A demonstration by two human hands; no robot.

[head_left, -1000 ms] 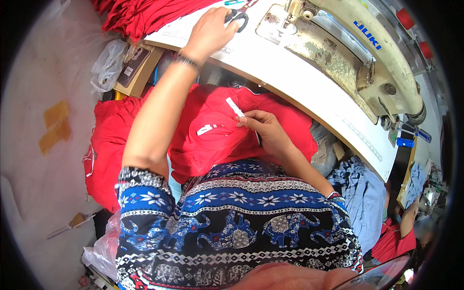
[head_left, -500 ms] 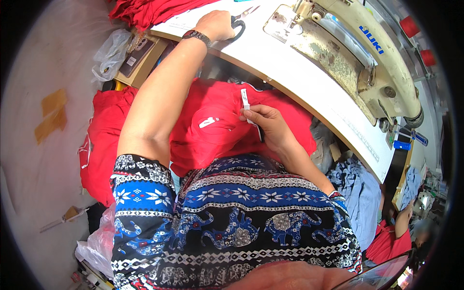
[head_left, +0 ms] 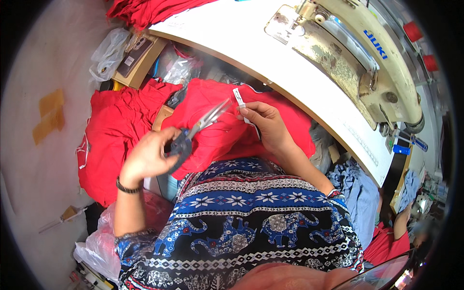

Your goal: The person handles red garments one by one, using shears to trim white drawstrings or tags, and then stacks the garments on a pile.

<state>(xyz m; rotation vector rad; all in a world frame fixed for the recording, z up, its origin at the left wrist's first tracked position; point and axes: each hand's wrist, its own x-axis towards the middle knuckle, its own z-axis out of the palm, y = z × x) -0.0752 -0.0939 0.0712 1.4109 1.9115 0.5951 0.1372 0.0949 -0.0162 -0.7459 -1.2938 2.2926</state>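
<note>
Gripping scissors, left hand clenched; right hand pinched white label over red garment.

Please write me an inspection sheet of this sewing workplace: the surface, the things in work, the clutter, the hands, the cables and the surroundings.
Surface: white sewing table with a cream sewing machine on it; red cloth at its far end.
Job's things: scissors with blades apart, a small white label strip, and a red garment on the lap.
Clutter: red cloth pile on the floor, plastic bags, a cardboard box, blue cloth.
Grippers: left hand grips the scissors; right hand pinches the label strip.
Cables: nothing seen.
Surroundings: pale floor with tape patches; another person's arm at lower right.
</note>
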